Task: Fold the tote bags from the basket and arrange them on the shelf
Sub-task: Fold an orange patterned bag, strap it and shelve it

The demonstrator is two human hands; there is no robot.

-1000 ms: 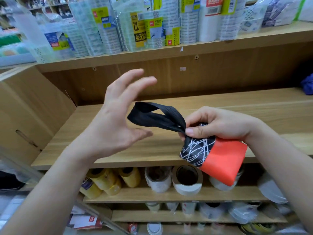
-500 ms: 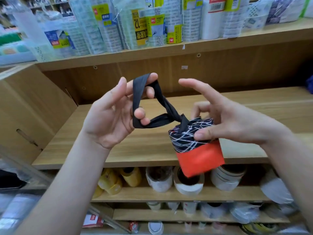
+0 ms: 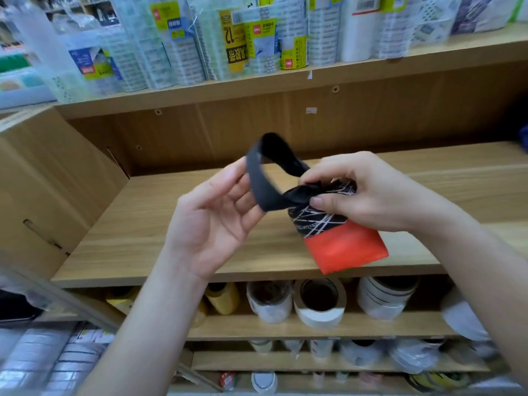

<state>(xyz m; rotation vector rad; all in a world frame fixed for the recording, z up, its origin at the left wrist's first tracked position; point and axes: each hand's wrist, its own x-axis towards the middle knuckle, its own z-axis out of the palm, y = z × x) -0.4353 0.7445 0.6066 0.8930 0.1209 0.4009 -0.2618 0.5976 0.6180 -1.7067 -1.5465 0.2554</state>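
Red-and-black tote bag folded into small bundle, held in air over wooden shelf, not yet placed. My right hand pinches knot of black strap. My left hand is relaxed, loop across fingertips, seemingly unpinched (blurry). Left to do: finish tie, shelve.

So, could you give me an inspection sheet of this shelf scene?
Surface: light wooden shelf board, mid-height.
Job's things: folded red and black-patterned fabric tote bag with black strap loop, held above the board.
Clutter: blue item at the board's right edge, cropped.
Grippers: right hand, its fingers pinch the bag's knotted top; left hand open, fingers touching the strap.
Cables: nothing seen.
Surroundings: wrapped tape packs above; loose tape rolls below.
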